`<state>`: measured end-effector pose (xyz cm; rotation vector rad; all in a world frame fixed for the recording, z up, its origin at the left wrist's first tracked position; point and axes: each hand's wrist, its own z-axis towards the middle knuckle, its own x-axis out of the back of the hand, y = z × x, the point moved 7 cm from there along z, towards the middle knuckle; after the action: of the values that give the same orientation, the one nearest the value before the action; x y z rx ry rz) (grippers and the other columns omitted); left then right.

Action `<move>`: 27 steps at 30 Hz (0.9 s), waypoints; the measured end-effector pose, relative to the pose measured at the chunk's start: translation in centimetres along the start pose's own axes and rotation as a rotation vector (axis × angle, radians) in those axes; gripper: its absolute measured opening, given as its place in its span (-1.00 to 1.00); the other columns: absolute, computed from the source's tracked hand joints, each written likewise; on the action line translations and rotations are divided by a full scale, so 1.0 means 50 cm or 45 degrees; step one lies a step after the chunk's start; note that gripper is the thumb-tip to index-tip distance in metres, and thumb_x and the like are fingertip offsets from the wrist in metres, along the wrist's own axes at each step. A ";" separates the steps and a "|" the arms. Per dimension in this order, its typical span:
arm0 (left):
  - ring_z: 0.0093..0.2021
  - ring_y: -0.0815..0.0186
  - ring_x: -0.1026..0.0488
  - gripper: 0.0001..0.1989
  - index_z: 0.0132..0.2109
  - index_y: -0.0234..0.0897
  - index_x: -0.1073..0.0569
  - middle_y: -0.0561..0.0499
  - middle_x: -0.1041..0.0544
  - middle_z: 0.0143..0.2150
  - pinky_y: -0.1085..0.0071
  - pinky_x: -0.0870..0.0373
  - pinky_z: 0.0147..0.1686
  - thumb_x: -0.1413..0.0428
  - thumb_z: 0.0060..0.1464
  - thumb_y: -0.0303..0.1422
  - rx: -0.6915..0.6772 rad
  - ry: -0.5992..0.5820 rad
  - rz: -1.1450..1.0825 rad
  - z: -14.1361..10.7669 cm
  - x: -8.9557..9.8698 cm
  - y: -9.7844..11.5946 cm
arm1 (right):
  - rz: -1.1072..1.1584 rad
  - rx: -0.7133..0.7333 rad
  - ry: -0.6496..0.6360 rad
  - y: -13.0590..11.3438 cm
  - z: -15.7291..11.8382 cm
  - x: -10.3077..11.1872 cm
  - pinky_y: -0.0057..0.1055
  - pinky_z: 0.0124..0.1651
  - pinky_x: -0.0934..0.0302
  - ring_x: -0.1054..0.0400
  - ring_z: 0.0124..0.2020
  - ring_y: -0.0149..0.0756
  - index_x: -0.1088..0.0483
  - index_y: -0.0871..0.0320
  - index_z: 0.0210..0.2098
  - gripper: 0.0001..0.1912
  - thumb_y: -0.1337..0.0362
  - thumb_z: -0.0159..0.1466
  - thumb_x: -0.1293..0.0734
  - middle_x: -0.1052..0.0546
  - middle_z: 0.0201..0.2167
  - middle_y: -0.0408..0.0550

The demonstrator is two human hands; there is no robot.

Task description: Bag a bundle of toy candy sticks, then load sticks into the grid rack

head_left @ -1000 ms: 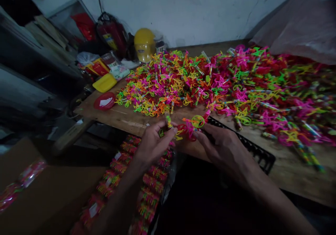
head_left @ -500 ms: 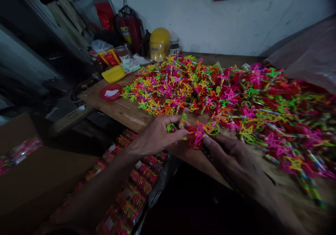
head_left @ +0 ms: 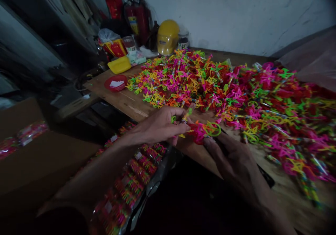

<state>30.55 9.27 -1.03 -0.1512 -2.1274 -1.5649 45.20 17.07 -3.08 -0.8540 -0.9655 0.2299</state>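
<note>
In the middle of the head view, my left hand (head_left: 164, 124) pinches a small clear tube (head_left: 188, 114) with a yellow-green bit in it. More green and yellow plastic shows between its fingers. My right hand (head_left: 236, 161) is closed at the thumb on a cluster of small plastic toys (head_left: 201, 131), pink, red, orange and green, with wheel-like rings. The two hands are close together above the table's front edge, the pieces almost meeting. Right behind them spreads a big pile of similar bright toys (head_left: 181, 79). My right hand's fingertips are partly hidden.
On the wooden table (head_left: 133, 105) are a red basket (head_left: 112, 88) with white paper, a yellow tray (head_left: 119, 66), a yellow helmet (head_left: 168, 35) and jars. A fire extinguisher (head_left: 138, 21) stands behind. Packed toys (head_left: 136, 179) lie below; a cardboard box (head_left: 65, 158) is at left.
The view has shifted, so the table things appear farther right and higher. My left hand has turned slightly, its fingers closing nearer to the cluster in my right hand. Both still hold their pieces.
</note>
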 end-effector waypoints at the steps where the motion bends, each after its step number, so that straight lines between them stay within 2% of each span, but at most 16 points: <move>1: -0.76 0.47 -0.22 -0.80 -0.18 -0.28 -0.49 0.10 -0.39 -0.71 0.62 -0.03 -0.74 -0.10 0.05 -0.30 -0.016 -0.002 0.041 0.002 0.004 0.006 | -0.024 0.007 0.004 -0.004 0.001 0.003 -0.51 -0.46 -0.10 -0.19 -0.57 -0.43 -0.38 0.12 -0.36 -0.81 0.20 0.30 -0.21 -0.32 -0.58 -0.20; 5: -0.76 0.46 -0.22 -0.83 -0.25 -0.26 -0.52 0.11 -0.35 -0.73 0.61 0.01 -0.76 -0.12 0.03 -0.28 -0.027 -0.102 0.132 0.012 0.008 0.017 | -0.002 -0.015 0.033 -0.020 0.003 0.012 -0.52 -0.50 -0.05 -0.20 -0.55 -0.43 -0.39 0.13 -0.36 -0.83 0.22 0.29 -0.22 -0.33 -0.54 -0.18; 10: -0.79 0.49 -0.17 -0.74 -0.14 -0.26 -0.47 0.11 -0.36 -0.71 0.61 0.01 -0.77 -0.11 0.06 -0.21 0.034 -0.154 0.037 0.018 0.003 0.006 | 0.189 -0.244 0.016 -0.015 0.001 0.015 -0.54 -0.60 0.04 -0.09 -0.63 -0.48 -0.35 0.14 -0.43 -0.79 0.16 0.26 -0.25 -0.26 -0.65 -0.23; 14: -0.77 0.51 -0.19 -0.73 -0.12 -0.27 -0.43 0.11 -0.38 -0.69 0.62 -0.02 -0.76 -0.10 0.08 -0.21 0.066 -0.200 -0.040 0.018 -0.001 -0.001 | 0.401 -0.384 -0.097 -0.005 0.001 0.005 -0.55 -0.62 0.08 -0.05 -0.67 -0.51 -0.32 0.16 -0.47 -0.72 0.09 0.25 -0.27 -0.24 -0.70 -0.24; 20: -0.76 0.50 -0.21 -0.73 -0.13 -0.28 -0.43 0.13 -0.38 -0.69 0.63 -0.10 -0.74 -0.08 0.11 -0.20 0.050 -0.320 -0.088 0.018 -0.006 0.002 | 0.815 -0.707 -0.299 0.031 -0.012 -0.024 -0.56 -0.66 0.18 0.05 -0.72 -0.56 -0.36 0.16 -0.34 -0.69 0.01 0.20 -0.31 -0.20 -0.71 -0.26; 23: -0.75 0.48 -0.27 -0.72 -0.13 -0.26 -0.43 0.11 -0.40 -0.67 0.62 -0.17 -0.73 -0.09 0.11 -0.17 0.057 -0.280 -0.028 0.020 -0.004 -0.001 | 0.871 -0.734 -0.305 0.047 -0.015 -0.031 -0.57 -0.65 0.19 0.03 -0.71 -0.57 -0.37 0.16 -0.31 -0.70 0.04 0.19 -0.33 -0.25 -0.68 -0.24; 27: -0.73 0.46 -0.31 -0.75 -0.18 -0.27 -0.43 0.08 -0.45 -0.64 0.62 -0.19 -0.73 -0.09 0.10 -0.18 -0.029 -0.117 0.056 0.018 0.003 0.007 | 0.936 -0.728 -0.161 0.052 -0.011 -0.037 -0.58 -0.67 0.16 0.01 -0.72 -0.55 -0.36 0.16 -0.32 -0.71 0.04 0.19 -0.33 -0.21 -0.73 -0.27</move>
<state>30.25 10.19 -0.83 -0.2809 -2.1613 -1.5853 45.06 17.51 -6.29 -1.7291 -0.8044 0.6604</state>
